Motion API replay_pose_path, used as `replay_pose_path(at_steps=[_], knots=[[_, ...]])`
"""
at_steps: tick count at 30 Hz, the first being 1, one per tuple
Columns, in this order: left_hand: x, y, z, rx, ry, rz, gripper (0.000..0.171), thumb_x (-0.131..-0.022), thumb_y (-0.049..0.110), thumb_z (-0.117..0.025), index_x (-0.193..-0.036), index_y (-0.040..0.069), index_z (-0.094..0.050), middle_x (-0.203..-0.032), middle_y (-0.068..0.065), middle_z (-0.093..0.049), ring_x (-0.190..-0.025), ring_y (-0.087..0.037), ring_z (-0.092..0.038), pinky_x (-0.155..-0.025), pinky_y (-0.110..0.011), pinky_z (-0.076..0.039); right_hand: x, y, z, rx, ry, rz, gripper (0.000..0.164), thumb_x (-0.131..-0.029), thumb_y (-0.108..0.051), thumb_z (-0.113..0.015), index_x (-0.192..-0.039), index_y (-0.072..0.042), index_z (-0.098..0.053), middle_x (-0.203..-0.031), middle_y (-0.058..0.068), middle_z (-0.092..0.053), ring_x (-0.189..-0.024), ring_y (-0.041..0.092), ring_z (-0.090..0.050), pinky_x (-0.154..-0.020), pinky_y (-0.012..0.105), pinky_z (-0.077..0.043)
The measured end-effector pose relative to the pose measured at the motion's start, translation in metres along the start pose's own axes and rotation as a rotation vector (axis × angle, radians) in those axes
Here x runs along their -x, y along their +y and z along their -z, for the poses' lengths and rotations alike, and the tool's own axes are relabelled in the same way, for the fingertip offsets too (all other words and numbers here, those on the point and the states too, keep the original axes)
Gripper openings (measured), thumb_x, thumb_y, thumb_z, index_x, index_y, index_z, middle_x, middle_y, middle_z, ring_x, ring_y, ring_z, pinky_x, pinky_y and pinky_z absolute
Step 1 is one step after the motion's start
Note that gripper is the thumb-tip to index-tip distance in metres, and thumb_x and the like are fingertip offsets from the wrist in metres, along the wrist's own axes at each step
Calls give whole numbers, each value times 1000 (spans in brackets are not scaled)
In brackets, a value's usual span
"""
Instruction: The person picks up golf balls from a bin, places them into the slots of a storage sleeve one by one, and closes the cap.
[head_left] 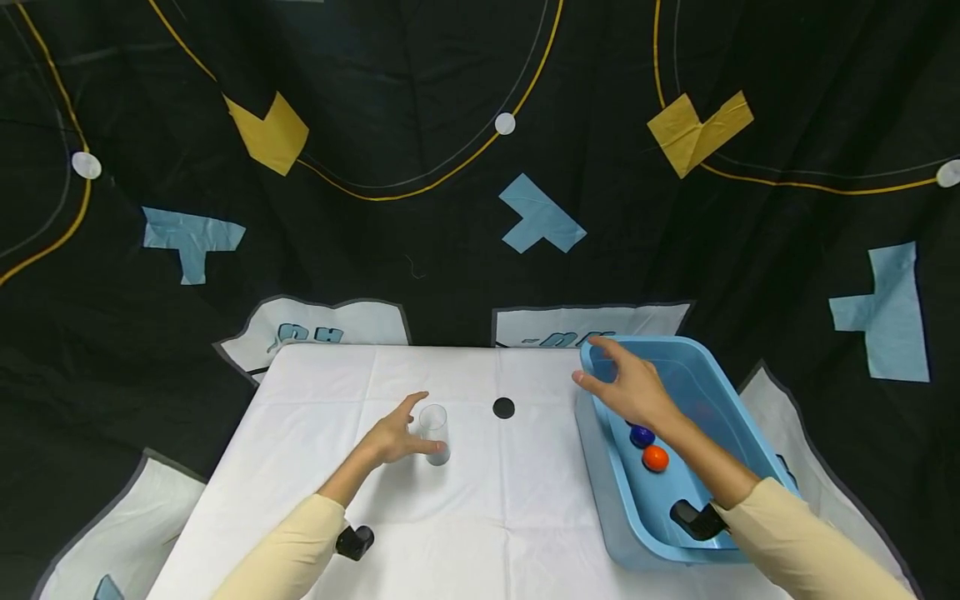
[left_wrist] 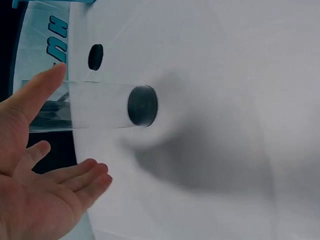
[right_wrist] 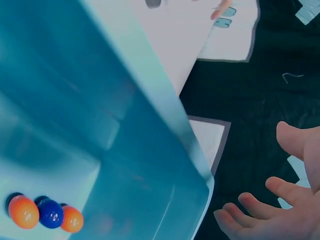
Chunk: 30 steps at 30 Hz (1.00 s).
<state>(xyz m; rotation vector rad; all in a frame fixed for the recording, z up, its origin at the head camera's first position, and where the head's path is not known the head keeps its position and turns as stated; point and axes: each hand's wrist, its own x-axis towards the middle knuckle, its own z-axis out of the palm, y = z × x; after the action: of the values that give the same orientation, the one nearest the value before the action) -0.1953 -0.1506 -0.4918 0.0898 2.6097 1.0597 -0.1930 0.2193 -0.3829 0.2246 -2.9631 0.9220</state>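
Observation:
A clear cylindrical glass [head_left: 434, 433] stands upright on the white table; in the left wrist view its base looks dark. My left hand [head_left: 393, 435] is at its left side, thumb and fingers spread apart, the thumb overlapping the lower glass in the head view. In the left wrist view the same hand [left_wrist: 47, 185] shows its palm, with nothing gripped. Over the far left part of a blue bin [head_left: 615, 500] hovers my right hand [head_left: 630, 387], fingers parted and holding nothing. Inside the bin lie a blue ball [right_wrist: 50, 214] and two orange balls [right_wrist: 23, 212].
A flat black disc [head_left: 504, 407] lies on the white tabletop [head_left: 465, 533] between the glass and the bin. Behind the table hangs a dark cloth [head_left: 450, 275] with yellow and blue patches. Each wrist carries a small black camera mount [head_left: 355, 542].

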Motion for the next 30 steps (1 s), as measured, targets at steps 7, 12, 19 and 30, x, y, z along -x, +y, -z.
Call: replay_pose_path(at_steps=[7, 12, 19, 30], knots=[[-6, -9, -11, 84, 68, -5, 85, -71, 22, -92, -145, 13, -52, -129, -22, -65, -119, -40, -62, -92, -53, -54, -4, -6, -5, -41, -34, -21, 74, -91, -38, -75, -151, -9, -44, -147, 29, -51, -130, 51, -51, -90, 64, -55], [-9, -12, -17, 133, 110, -15, 73, -70, 19, -93, -135, 13, -62, -124, -19, -69, -111, -33, -68, -92, -49, -56, -6, -6, -8, -72, -58, -34, 73, -89, -34, -78, -150, -9, -46, -145, 29, -53, -128, 49, -53, -88, 60, -57], [-8, -9, -19, 228, 132, -3, 59, -71, 14, -92, -125, 13, -69, -124, -17, -70, -119, -36, -66, -100, -51, -52, -5, -6, -13, -99, -58, -10, 67, -87, -26, -80, -145, -8, -53, -136, 28, -60, -121, 47, -59, -84, 54, -59], [-12, -4, -16, 255, 175, 15, 52, -71, 16, -92, -117, 8, -67, -121, -20, -72, -118, -34, -67, -100, -51, -51, -5, -6, -19, -121, -56, -1, 65, -87, -25, -80, -143, -6, -54, -132, 27, -62, -117, 45, -62, -83, 52, -59]])
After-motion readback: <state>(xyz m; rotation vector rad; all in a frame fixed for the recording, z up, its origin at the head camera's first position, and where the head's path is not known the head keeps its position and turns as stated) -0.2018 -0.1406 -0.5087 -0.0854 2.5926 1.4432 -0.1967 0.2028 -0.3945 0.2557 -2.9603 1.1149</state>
